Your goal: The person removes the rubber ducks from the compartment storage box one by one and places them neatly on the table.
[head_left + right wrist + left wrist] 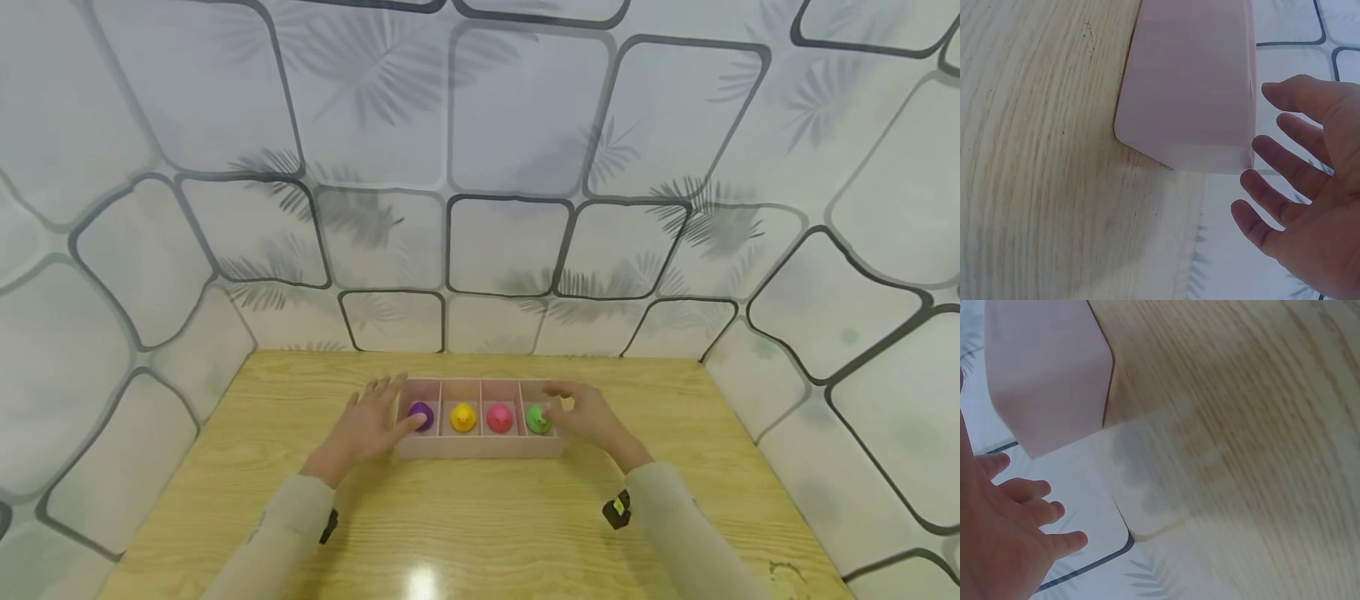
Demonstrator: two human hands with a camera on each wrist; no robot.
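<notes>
A pale pink box (480, 448) with several compartments in a row lies on the table. Its compartments hold, from left to right, a purple toy (417, 412), a yellow toy duck (462, 418), a pink toy duck (499, 419) and a green toy duck (536, 419). My left hand (363, 427) is at the box's left end, fingers extended, its thumb in front of part of the purple toy. Over the right end is my right hand (592, 418), covering part of the green duck's compartment. In the right wrist view its fingers are spread and relaxed, with nothing between them.
The box stands on a light wood-grain table (480, 517). Walls (510, 250) with a stone-outline and leaf pattern enclose the table at the back and both sides. A black wrist device (617, 509) sits by the right sleeve.
</notes>
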